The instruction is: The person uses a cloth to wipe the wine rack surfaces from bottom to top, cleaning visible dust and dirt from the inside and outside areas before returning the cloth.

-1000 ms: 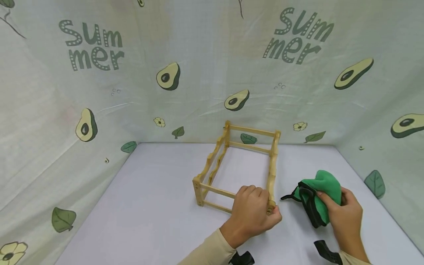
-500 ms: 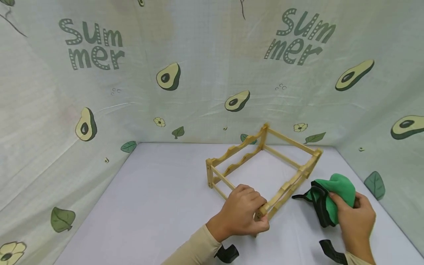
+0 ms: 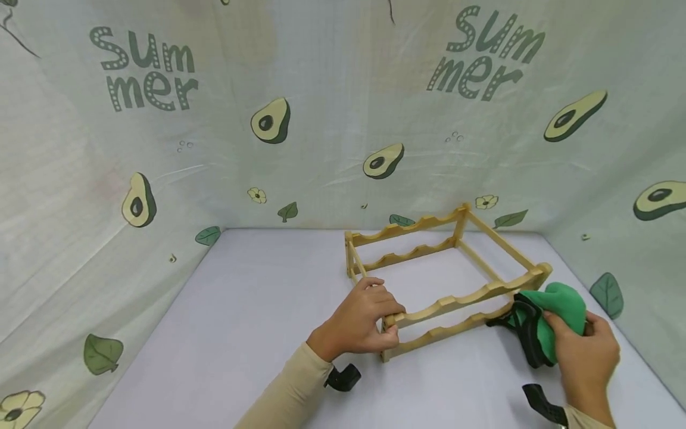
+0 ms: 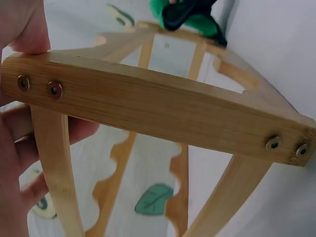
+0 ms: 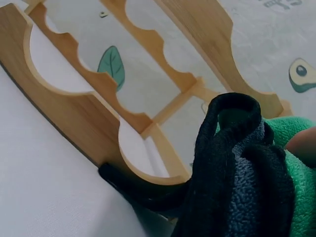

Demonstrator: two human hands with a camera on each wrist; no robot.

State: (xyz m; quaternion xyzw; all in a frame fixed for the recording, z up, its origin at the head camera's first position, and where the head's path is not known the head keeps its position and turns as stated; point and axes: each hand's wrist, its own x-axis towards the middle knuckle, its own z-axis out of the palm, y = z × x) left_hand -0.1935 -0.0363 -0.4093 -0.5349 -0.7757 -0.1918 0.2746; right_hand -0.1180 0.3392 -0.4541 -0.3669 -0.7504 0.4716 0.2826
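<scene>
A light wooden wine rack (image 3: 530, 277) with scalloped rails stands on the table, turned at an angle. My left hand (image 3: 359, 319) grips its near left corner; in the left wrist view the thumb lies on top of the end bar (image 4: 168, 101) and fingers curl beneath. Bunched in my right hand (image 3: 589, 351) is a green terry cloth (image 3: 560, 307) with black edging, pinched by the thumb and fingers. It hangs at the rack's right end, and the right wrist view shows its greyish side and a black strip (image 5: 143, 197) overlapping the lower scalloped rail (image 5: 84, 113).
The white table (image 3: 241, 333) runs back to a pale curtain (image 3: 321, 77) printed with avocados, leaves and lettering. A black wrist mount (image 3: 343, 378) sits below the left hand, another black mount (image 3: 541, 404) below the right.
The left hand has turned the wine rack clockwise, its far end swinging right, and has moved left with the near corner. The right hand with the cloth has shifted a little right.
</scene>
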